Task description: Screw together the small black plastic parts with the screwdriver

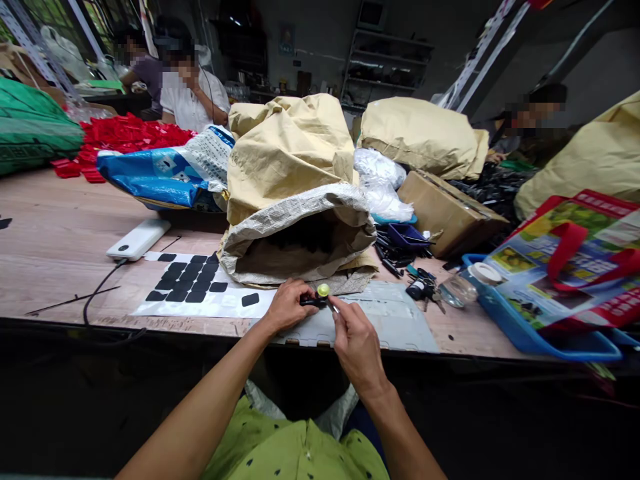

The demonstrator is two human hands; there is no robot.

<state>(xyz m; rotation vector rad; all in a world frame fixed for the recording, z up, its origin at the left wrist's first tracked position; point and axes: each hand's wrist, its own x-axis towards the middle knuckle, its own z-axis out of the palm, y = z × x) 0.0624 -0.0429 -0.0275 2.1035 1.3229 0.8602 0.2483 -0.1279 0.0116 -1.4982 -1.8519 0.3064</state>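
My left hand (pixel 289 305) is closed on a small black part (pixel 314 302) near the table's front edge. A round yellow-green piece (pixel 323 290) sits at the top of that part. My right hand (pixel 356 337) pinches a thin tool (pixel 332 305), its tip close to the black part. Both hands are over a grey board (pixel 400 320). Just behind them lies an open woven sack (pixel 300 257) with dark contents. To the left, black square pads (pixel 187 277) stick to a white sheet (pixel 225 303).
A white power bank (pixel 139 240) with a black cable lies left. Keys (pixel 425 287), a clear bottle (pixel 459 288) and a blue basket (pixel 525 327) with a colourful bag (pixel 570 260) are right. People sit beyond the sacks.
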